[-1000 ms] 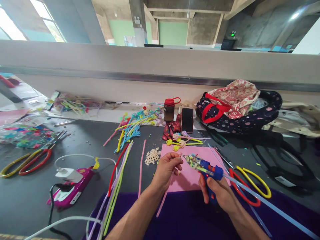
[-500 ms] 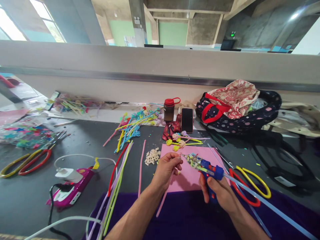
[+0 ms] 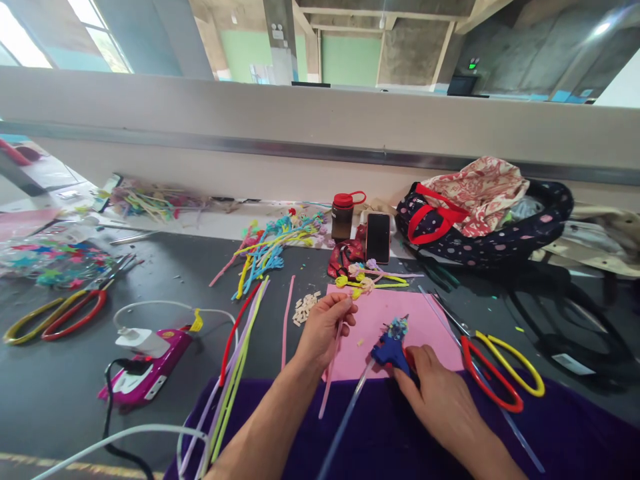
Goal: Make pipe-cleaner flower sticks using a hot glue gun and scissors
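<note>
My left hand [image 3: 327, 327] is closed, its thumb and fingers pinching a pink pipe cleaner [image 3: 330, 381] that hangs down toward the purple cloth [image 3: 280, 427]. My right hand [image 3: 435, 393] is round the handle of a blue hot glue gun [image 3: 390, 350], low over the pink sheet [image 3: 425, 313]. The gun's nozzle points away from me and is crusted with coloured bits; a clear glue stick [image 3: 347, 417] trails from its rear. Part of the handle is hidden by the hand. Small cream pieces [image 3: 304, 308] lie in a heap left of the sheet.
Red-and-yellow scissors [image 3: 493, 367] lie at the right, a second pair [image 3: 75, 313] at the left. A magenta power strip [image 3: 150, 373] with cables lies left of long pipe cleaners [image 3: 245, 353]. Behind stand a bottle [image 3: 342, 217], a phone [image 3: 378, 238] and a dark bag [image 3: 480, 233].
My right hand has lowered the glue gun toward the pink sheet and turned it, so its glue stick now trails left. My left hand still holds the pink pipe cleaner, apart from the nozzle.
</note>
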### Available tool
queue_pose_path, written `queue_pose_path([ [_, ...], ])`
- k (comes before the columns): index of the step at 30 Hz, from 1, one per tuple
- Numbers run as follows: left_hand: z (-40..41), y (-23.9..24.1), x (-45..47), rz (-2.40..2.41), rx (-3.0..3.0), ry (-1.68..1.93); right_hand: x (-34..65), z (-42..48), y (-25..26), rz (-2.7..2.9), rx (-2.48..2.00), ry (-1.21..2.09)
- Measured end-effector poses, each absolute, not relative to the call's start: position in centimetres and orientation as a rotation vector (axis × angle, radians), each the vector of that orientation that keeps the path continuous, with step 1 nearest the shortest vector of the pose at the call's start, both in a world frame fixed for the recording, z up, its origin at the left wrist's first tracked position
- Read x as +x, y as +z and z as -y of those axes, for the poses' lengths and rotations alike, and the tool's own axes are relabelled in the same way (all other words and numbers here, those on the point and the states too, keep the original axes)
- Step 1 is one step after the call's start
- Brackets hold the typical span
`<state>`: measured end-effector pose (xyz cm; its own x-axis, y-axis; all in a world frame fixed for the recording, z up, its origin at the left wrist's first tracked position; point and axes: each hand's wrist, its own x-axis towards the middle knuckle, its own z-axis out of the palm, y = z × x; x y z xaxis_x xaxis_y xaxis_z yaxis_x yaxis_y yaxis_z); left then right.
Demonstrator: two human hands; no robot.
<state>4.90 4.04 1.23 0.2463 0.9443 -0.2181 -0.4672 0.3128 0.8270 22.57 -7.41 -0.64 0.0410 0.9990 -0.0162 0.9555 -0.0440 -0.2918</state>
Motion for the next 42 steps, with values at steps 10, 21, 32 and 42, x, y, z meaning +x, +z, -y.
queue_pose_path([
  [10, -4.6, 2.1, 3.5, -0.785, 0.714, 1.106, 22.6, 7.2, -0.8, 2.177, -2.163, 0.001],
  [21, -4.5, 1.5, 3.8, -0.750, 0.727, 1.044, 19.8, -1.0, 4.3, 2.749, -1.661, 0.226],
  [32, -4.4, 2.1, 3.5, -0.721, 0.733, 1.054, 16.8, -4.7, 2.4, 2.876, -1.788, 0.354],
  [42, -4.2, 2.1, 3.7, -0.750, 0.703, 1.041, 19.5, -4.1, 3.2, 2.497, -1.558, 0.671],
])
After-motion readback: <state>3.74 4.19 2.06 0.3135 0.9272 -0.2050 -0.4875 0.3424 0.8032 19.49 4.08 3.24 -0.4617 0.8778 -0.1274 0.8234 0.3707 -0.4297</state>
